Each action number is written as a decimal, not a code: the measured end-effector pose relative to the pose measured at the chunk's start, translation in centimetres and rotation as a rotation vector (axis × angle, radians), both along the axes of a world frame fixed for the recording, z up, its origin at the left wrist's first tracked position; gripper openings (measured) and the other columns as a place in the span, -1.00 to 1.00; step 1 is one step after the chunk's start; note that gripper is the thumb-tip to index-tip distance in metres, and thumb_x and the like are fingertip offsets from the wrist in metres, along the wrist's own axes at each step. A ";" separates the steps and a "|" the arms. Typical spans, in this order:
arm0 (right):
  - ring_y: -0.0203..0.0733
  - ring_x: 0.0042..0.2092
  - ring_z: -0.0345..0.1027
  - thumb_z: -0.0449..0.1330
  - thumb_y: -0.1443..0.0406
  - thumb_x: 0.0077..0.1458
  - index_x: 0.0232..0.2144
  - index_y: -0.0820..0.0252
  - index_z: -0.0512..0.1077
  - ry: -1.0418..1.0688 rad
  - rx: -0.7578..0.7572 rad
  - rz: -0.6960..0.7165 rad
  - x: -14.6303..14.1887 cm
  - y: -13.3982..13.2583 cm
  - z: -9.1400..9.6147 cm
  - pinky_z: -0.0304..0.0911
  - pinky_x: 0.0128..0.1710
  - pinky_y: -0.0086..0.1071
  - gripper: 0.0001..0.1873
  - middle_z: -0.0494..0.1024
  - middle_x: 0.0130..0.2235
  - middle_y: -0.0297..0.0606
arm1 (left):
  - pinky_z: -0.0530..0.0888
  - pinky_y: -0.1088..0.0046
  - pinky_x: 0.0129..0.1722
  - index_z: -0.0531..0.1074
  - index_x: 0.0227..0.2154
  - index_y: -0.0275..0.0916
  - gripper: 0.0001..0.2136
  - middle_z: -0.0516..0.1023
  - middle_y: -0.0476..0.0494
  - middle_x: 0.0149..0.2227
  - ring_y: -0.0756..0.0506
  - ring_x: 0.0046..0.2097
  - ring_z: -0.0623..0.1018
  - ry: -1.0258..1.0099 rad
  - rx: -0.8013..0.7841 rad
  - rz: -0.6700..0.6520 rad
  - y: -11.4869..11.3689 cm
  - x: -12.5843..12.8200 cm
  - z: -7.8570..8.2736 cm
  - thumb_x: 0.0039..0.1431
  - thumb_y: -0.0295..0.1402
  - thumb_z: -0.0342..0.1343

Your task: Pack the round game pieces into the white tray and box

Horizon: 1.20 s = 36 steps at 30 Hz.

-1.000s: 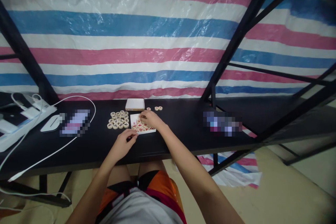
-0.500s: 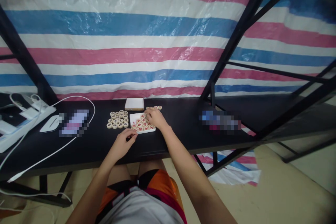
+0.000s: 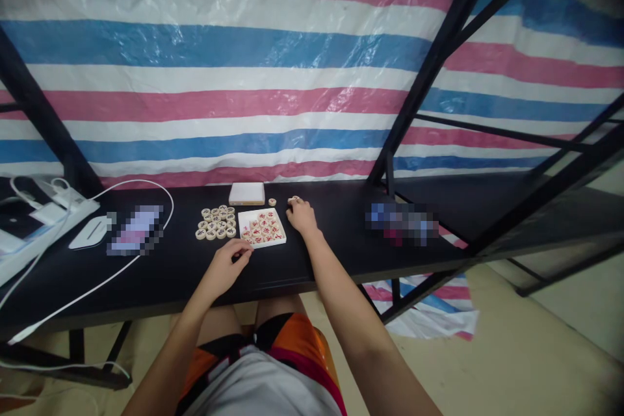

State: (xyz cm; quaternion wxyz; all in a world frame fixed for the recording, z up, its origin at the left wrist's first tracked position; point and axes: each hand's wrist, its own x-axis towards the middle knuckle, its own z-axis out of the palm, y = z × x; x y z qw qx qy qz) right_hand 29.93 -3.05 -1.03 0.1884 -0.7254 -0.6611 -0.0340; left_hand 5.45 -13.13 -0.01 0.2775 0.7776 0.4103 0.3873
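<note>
A white tray (image 3: 242,226) on the black table (image 3: 312,253) holds several round wooden chess pieces with red marks. Left of it lies a loose group of chess pieces (image 3: 216,222) with dark marks. My right hand (image 3: 300,214) rests on the table to the right of the tray, fingers curled over a loose piece (image 3: 295,199) at its fingertips. One more piece (image 3: 272,202) lies behind the tray. My left hand (image 3: 228,262) rests near the tray's front left corner, fingers pinched together; what they hold is too small to see.
A white box lid (image 3: 247,193) lies behind the tray. At the left are a white mouse (image 3: 88,232), a power strip (image 3: 43,221) with chargers and a white cable (image 3: 88,292). Black frame bars (image 3: 429,71) rise at the right. A striped tarp (image 3: 244,58) hangs behind.
My right hand has left the tray and moved right and back to the loose pieces beside it. My left hand has stayed where it was.
</note>
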 end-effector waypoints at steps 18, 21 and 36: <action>-0.03 -0.02 0.22 0.06 0.24 0.15 -0.11 0.15 0.42 0.023 0.052 -0.041 0.6 0.3 -0.2 0.22 -0.15 -0.26 -0.72 0.35 0.01 -0.07 | 0.45 0.40 -0.22 0.49 -0.37 -0.23 -0.83 0.51 -0.13 -0.24 -0.05 -0.27 0.50 -0.007 -0.002 0.000 -0.1 0.0 0.2 0.14 -0.30 0.02; -0.04 -0.01 0.21 0.10 0.21 0.12 -0.15 0.17 0.43 0.024 0.059 -0.021 0.6 0.2 -0.1 0.21 -0.12 -0.27 -0.73 0.35 0.01 -0.08 | 0.45 0.40 -0.23 0.49 -0.36 -0.23 -0.83 0.51 -0.13 -0.24 -0.05 -0.27 0.50 -0.009 -0.004 0.002 -0.1 0.0 0.2 0.14 -0.31 0.02; -0.24 -0.15 0.33 -0.04 0.27 0.21 -0.07 0.17 0.38 0.238 0.166 0.256 -1.6 -0.7 1.5 0.17 -0.12 -0.42 -0.70 0.46 -0.14 -0.19 | 0.45 0.39 -0.23 0.48 -0.35 -0.24 -0.83 0.51 -0.13 -0.25 -0.05 -0.27 0.50 -0.014 -0.006 0.002 -0.1 0.1 0.2 0.15 -0.32 0.02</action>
